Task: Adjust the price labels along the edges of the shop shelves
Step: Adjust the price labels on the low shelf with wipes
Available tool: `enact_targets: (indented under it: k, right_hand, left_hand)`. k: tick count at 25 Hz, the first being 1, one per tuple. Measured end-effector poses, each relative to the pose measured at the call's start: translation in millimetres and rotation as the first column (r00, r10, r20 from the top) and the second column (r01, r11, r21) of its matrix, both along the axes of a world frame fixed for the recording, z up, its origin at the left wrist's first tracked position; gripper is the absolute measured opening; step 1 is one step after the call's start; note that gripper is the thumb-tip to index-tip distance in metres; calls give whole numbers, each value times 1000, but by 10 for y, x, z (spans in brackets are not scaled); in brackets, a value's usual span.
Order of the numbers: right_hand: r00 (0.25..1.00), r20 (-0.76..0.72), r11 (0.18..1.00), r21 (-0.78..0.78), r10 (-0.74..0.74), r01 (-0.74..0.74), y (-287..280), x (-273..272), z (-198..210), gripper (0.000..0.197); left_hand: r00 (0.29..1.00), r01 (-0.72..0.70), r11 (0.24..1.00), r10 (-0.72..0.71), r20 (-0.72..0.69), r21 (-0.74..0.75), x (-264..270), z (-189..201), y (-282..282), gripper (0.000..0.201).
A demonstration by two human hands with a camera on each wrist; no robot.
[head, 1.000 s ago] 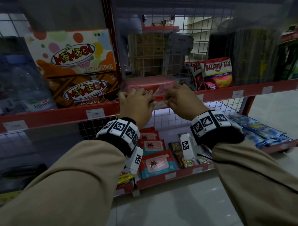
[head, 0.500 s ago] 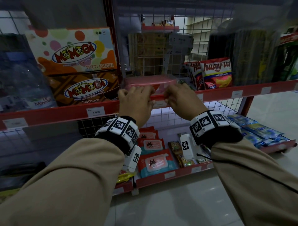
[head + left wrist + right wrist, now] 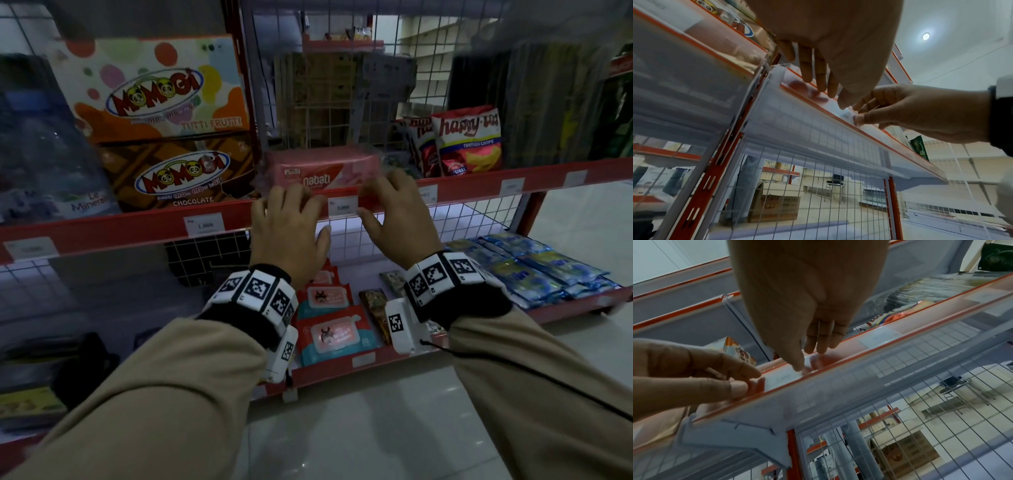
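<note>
A white price label [image 3: 343, 207] printed 5.000 sits in the clear strip on the red shelf edge [image 3: 137, 226], below a pink Nabati pack [image 3: 322, 171]. My left hand [image 3: 308, 216] lies on the strip just left of the label, fingers straight. My right hand [image 3: 380, 202] lies just right of it, fingers spread over the edge. In the right wrist view the right thumb touches the right end of the label [image 3: 783, 378] and the left hand's fingertips [image 3: 748, 371] touch its left end. The left wrist view shows the label [image 3: 846, 113] between both hands.
More labels sit along the same edge: one marked 1.000 [image 3: 205, 224], others at the left [image 3: 30, 247] and right [image 3: 512, 186]. Momogi boxes [image 3: 178, 174], water bottles [image 3: 51, 154] and chip bags [image 3: 467, 140] stand on this shelf. Wipes [image 3: 329, 329] and blue packs [image 3: 534, 267] lie on the lower shelf.
My hands were bunched together over the label with curled fingers. They have spread apart and straightened, and the 5.000 label now shows between them.
</note>
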State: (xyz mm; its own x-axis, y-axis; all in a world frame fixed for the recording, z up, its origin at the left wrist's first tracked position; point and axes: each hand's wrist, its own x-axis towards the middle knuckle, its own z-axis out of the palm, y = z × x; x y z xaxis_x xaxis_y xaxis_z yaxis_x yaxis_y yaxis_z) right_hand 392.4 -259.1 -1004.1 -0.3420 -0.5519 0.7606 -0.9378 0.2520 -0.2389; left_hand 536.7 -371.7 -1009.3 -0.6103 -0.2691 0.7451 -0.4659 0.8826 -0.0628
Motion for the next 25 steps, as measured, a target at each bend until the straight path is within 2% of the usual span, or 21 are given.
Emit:
enact_targets:
  k: [3,7,10,12,14,16,19,25]
  right_hand:
    - [998,5,998,-14,65,-65,122,59,-375,21]
    - [984,142,957,252,108,-141,263,186,-1108,23]
    - [960,262,861,461,97,-213,344,341,-1640,30]
    - [947,313,759,597,77,-259,383,419,-1930,37]
    - [962,267,666,709,48,-230,407,427,-2136,47]
    - [982,187,620,768,22,-161,425,432,-2260,53]
    - [994,100,646,757,42,-103,443,465,-2379,52]
    - [999,-16,727,687,43,-20,477,498,-2567,57]
  left_hand:
    - [999,18,999,-19,29,37,66,-357,99,51]
    - [993,7,992,-22,120,128,185,-951,238,50]
    - [954,-52,965,-27,297,256,275,-1379,343,48]
    - [917,-91,939,-51,395,332,324,-1659,386,45]
    - [878,-117,916,-85,471,384,347,-1910,421,43]
    - [841,-155,891,-108,530,426,374,-2119,454,46]
    - [816,-177,882,-118,566,438,421,-2308,448,55]
    - [828,-156,886,-123,546,436,456,-2387,422,57]
